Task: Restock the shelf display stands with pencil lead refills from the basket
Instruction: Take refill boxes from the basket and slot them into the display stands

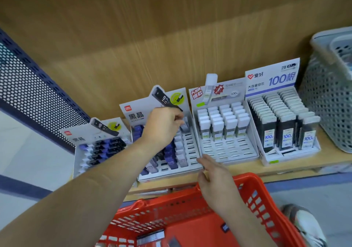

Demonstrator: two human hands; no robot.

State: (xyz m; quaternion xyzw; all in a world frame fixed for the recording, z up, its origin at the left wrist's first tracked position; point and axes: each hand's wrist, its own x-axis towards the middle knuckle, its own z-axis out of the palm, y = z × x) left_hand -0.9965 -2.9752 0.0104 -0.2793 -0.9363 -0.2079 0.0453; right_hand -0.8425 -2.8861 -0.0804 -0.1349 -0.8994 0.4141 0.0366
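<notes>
Several white display stands stand in a row on the wooden shelf [285,167]. My left hand [162,127] reaches over the second stand from the left [188,157] and pinches a grey-capped lead refill case [184,127] at the back of its right-hand rows. That stand holds blue, black and white-capped cases, and its rightmost column has bare slots. My right hand [213,180] hovers with relaxed fingers, holding nothing, between the stand's front corner and the red basket [255,195] below the shelf. Dark packs lie blurred in the basket's bottom.
A smaller stand [80,151] sits at the far left beside a perforated metal panel [24,94]. To the right are a stand of white-capped cases [224,128], a stand of black "100" cases [282,123] and a grey plastic basket [327,104]. A shoe [304,222] shows lower right.
</notes>
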